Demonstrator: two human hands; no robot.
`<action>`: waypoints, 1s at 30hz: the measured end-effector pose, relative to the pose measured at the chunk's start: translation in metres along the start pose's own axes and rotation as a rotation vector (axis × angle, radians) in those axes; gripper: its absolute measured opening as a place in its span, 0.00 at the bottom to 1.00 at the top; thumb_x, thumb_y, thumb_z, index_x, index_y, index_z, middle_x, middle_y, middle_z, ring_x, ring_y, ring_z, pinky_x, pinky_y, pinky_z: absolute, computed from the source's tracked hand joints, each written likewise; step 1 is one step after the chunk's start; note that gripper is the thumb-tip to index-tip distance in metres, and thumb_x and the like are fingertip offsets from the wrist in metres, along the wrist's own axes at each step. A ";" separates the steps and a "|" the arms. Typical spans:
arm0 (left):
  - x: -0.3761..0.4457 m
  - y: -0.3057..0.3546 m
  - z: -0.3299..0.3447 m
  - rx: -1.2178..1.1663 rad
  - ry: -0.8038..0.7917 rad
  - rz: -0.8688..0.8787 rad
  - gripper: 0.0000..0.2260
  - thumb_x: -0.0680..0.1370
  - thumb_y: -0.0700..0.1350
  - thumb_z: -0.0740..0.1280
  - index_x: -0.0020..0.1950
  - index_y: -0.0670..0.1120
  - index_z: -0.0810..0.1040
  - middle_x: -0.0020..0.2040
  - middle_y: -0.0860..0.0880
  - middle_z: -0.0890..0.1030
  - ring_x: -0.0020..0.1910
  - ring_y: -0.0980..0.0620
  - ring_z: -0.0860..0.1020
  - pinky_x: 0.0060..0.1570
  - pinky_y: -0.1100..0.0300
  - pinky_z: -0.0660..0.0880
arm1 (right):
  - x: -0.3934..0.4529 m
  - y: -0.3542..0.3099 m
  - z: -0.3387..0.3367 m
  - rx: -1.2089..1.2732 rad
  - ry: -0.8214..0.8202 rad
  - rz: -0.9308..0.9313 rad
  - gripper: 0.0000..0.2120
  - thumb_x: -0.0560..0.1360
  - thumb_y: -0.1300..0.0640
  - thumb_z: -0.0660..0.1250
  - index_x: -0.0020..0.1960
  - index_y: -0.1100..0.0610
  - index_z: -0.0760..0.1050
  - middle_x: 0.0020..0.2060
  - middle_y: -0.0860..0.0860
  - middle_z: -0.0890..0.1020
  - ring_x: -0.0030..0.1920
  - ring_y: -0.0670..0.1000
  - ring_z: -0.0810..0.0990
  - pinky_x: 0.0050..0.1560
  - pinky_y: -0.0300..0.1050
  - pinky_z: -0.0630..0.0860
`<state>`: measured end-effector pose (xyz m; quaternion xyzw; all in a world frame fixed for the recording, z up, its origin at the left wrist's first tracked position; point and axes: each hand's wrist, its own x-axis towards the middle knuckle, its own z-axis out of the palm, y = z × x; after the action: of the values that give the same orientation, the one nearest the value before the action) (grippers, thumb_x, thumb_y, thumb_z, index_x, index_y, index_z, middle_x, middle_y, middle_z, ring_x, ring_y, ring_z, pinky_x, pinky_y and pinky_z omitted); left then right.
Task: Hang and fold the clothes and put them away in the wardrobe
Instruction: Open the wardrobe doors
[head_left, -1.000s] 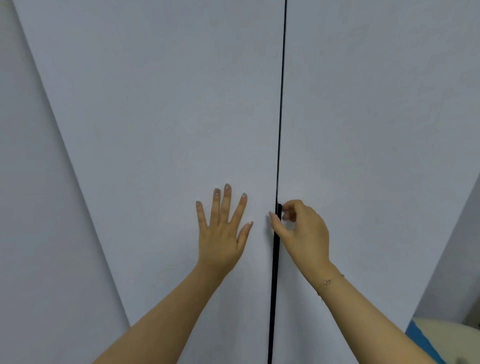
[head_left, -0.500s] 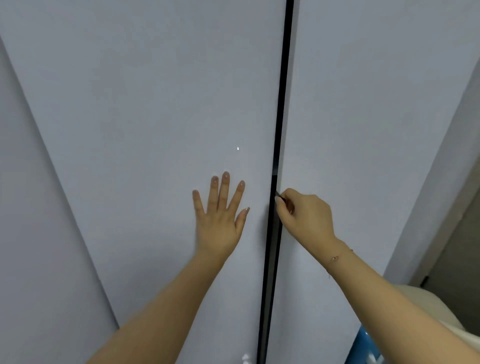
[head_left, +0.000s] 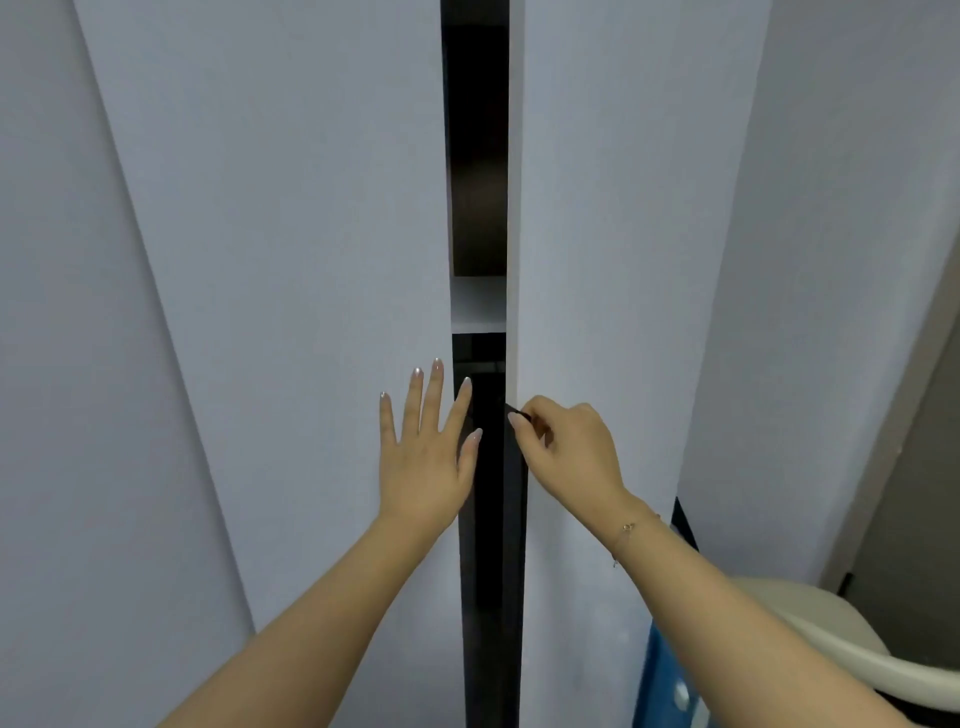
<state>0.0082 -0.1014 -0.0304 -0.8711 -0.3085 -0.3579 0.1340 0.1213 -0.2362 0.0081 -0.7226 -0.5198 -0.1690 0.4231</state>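
Showing two hands (head_left: 423, 457) (head_left: 569, 447), two wardrobe doors (head_left: 291, 260) (head_left: 613, 234), seemingly ajar

a pale shelf (head_left: 478, 304) crosses the dark gap between the wardrobe doors (head_left: 291, 260); whether anything lies on it cannot be told.

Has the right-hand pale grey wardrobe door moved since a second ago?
Yes. The right-hand pale grey wardrobe door has swung open away from the left door, widening a hairline seam into a dark gap showing a shelf.

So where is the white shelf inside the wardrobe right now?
In the head view, the white shelf shows through the dark gap between the two pale doors, just above the left hand fingertips.
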 end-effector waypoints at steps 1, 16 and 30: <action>-0.010 0.014 -0.009 0.006 0.008 -0.005 0.26 0.83 0.58 0.47 0.80 0.52 0.50 0.80 0.46 0.45 0.79 0.45 0.44 0.75 0.39 0.45 | -0.010 0.003 -0.013 0.018 -0.006 -0.007 0.14 0.80 0.50 0.62 0.39 0.56 0.75 0.26 0.46 0.74 0.31 0.51 0.74 0.35 0.39 0.66; -0.073 0.189 -0.087 -0.016 -0.004 0.011 0.26 0.83 0.56 0.51 0.80 0.53 0.52 0.81 0.46 0.47 0.79 0.46 0.44 0.76 0.42 0.42 | -0.124 0.093 -0.206 0.013 0.046 0.104 0.10 0.80 0.49 0.63 0.44 0.52 0.76 0.28 0.46 0.75 0.28 0.48 0.73 0.30 0.32 0.63; -0.072 0.205 -0.071 -0.045 -0.050 0.027 0.28 0.80 0.59 0.49 0.79 0.53 0.54 0.80 0.45 0.49 0.79 0.45 0.46 0.74 0.37 0.49 | -0.166 0.079 -0.213 -0.247 0.273 0.343 0.24 0.83 0.51 0.53 0.76 0.60 0.59 0.73 0.56 0.64 0.74 0.55 0.60 0.74 0.53 0.58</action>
<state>0.0597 -0.3242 -0.0332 -0.8867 -0.2916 -0.3410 0.1113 0.1672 -0.5127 -0.0157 -0.8169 -0.3031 -0.2531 0.4204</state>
